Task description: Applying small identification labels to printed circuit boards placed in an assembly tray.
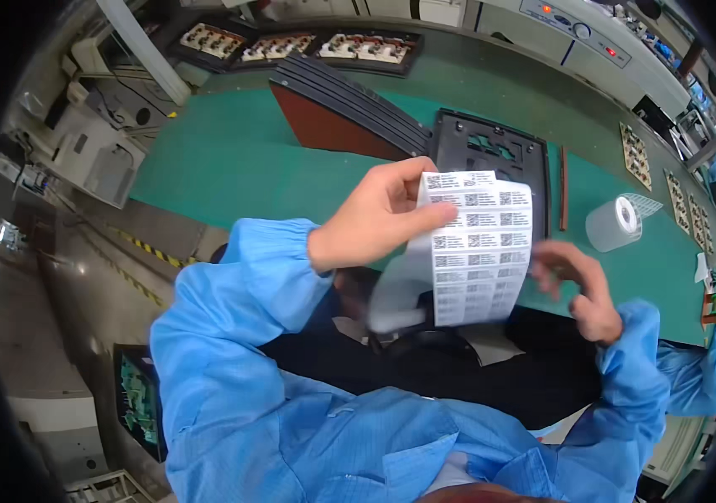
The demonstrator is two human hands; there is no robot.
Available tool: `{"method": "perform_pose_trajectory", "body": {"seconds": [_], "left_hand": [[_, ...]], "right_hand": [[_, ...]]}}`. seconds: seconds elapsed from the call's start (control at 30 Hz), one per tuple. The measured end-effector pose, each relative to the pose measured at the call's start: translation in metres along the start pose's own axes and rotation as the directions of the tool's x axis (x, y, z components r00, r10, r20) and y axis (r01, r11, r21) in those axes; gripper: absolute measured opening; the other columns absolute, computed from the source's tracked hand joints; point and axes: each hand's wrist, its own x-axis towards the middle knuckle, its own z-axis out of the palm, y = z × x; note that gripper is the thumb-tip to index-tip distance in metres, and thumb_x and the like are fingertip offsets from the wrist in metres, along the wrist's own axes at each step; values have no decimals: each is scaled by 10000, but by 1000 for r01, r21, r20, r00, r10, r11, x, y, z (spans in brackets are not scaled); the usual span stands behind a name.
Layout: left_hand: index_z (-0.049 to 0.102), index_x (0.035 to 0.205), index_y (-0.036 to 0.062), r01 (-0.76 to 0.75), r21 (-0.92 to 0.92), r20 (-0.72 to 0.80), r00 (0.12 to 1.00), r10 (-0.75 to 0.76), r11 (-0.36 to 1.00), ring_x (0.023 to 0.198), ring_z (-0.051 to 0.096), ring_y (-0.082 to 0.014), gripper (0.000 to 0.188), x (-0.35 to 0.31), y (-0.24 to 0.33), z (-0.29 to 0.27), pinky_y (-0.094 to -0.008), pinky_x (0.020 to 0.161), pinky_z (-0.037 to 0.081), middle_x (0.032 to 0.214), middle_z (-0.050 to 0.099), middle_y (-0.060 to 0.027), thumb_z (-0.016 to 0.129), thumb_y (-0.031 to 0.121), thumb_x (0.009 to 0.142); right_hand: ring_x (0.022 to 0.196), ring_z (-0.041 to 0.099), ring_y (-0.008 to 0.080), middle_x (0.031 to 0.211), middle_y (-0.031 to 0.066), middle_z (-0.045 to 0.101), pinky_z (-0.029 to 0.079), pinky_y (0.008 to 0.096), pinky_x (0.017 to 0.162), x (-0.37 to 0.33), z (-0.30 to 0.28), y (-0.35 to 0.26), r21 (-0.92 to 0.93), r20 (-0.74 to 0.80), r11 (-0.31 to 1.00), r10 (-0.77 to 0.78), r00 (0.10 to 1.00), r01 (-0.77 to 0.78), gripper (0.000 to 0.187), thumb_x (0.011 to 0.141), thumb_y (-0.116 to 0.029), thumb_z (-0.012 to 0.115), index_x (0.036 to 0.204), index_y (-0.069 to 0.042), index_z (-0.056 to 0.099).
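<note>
My left hand (383,214) grips a curling strip of white printed labels (479,243) near its top edge, thumb across the front and fingers behind. Rows of small labels with square codes cover the strip, and its pale backing loops down over my lap. Beside the strip's right edge is my right hand (576,285), its fingers bent and blurred by motion; whether it touches the strip I cannot make out. Behind the labels lies a black frame-like tray (500,142) on the green mat (240,180), partly hidden by the strip.
A stack of dark trays (349,105) leans at an angle on the mat. To the right stand a label roll (614,225) and a thin brown bar (563,189). Trays of boards (370,48) line the back. Another person's blue sleeve (702,373) shows at the right.
</note>
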Motion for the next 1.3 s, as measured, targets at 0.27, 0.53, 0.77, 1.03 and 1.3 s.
{"method": "perform_pose_trajectory", "body": {"seconds": [0.27, 0.53, 0.77, 1.03, 1.3], "left_hand": [[597, 1118, 11, -234, 454, -86, 949, 303, 860, 876, 635, -119, 202, 5, 26, -25, -268, 789, 530, 976, 652, -56, 683, 86, 951], [692, 1062, 4, 60, 784, -489, 674, 554, 618, 687, 565, -91, 188, 138, 44, -331, -250, 599, 447, 875, 683, -36, 647, 147, 948], [713, 1099, 1, 562, 779, -499, 825, 267, -279, 1012, 677, -425, 547, 219, -72, -487, -499, 906, 519, 1006, 709, -270, 614, 493, 881], [700, 1162, 67, 657, 704, -594, 753, 284, -270, 1168, 605, -439, 441, 230, -63, -484, -530, 977, 482, 1208, 658, -272, 623, 319, 807], [695, 936, -55, 247, 967, -253, 914, 316, 60, 849, 689, -364, 385, 265, -86, -369, -432, 776, 526, 877, 709, -228, 732, 298, 787]], "right_hand": [[1113, 642, 173, 1168, 105, 711, 479, 355, 1014, 41, 30, 11, 326, -12, 917, 246, 969, -229, 358, 916, -58, 705, 1253, 41, 634], [1028, 673, 162, 1135, 129, 710, 529, 297, 912, 13, -35, 54, 286, -436, 941, 297, 849, -182, 371, 938, -37, 671, 1285, 67, 588], [1013, 694, 194, 1073, 139, 729, 525, 325, 910, 14, -48, 56, 148, -348, 945, 326, 879, -291, 361, 894, -39, 689, 1225, 84, 616], [839, 735, 236, 927, 181, 744, 545, 315, 762, -2, -72, 60, -80, -376, 967, 194, 906, -241, 317, 827, -69, 713, 1085, 109, 662], [953, 631, 179, 1049, 109, 665, 476, 314, 858, -7, -64, 58, -52, -314, 924, 344, 885, -378, 417, 873, -182, 738, 1177, 81, 624]]}}
